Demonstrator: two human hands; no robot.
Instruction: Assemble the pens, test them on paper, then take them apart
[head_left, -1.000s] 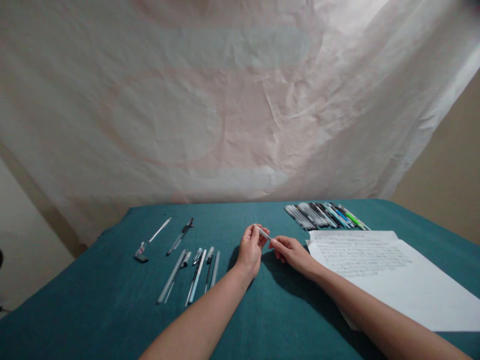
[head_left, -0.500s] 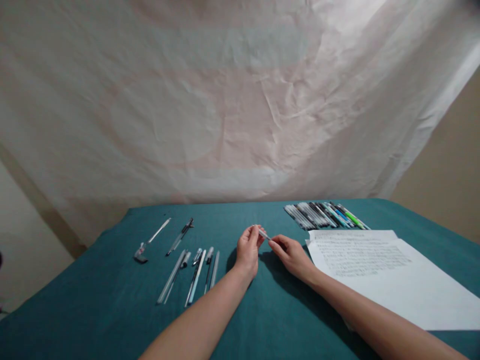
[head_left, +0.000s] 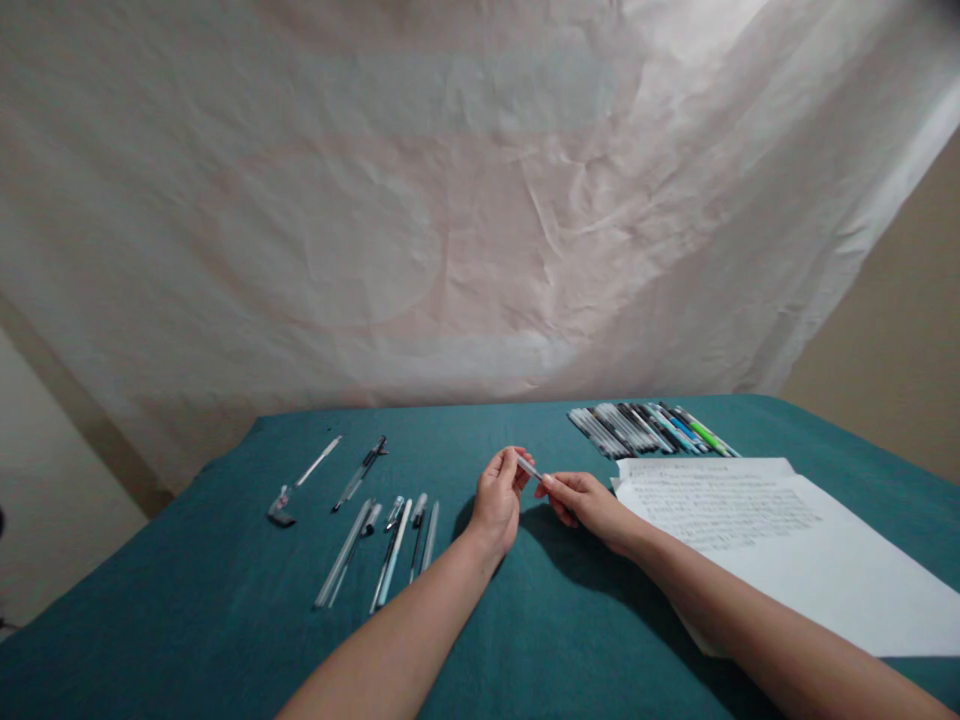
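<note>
2 hands: left hand [head_left: 497,500] and right hand [head_left: 583,500] each pinch 1 end of a slim pen [head_left: 529,467], fingertips closed on it.
Pen place: held just above the bench [head_left: 555,610], near its middle.
Left side: loose pens [head_left: 390,540] lying on the cloth.
Right side: written paper [head_left: 750,520], with a pen row [head_left: 652,428] beyond it.

Two hands show in the frame, the left hand [head_left: 496,505] and the right hand [head_left: 589,503], with one pen [head_left: 529,468] pinched between them at the centre. Left of centre lie two slim pens [head_left: 361,470] further back, one small dark clip [head_left: 281,515] beside them, and about six pens and pen parts [head_left: 391,550] in a nearer cluster. At the right, further back on the one table [head_left: 525,620], a single packed row of pens [head_left: 652,428] holds roughly a dozen, too tight to count exactly. Two paper sheets [head_left: 750,510] overlap at the right
</note>
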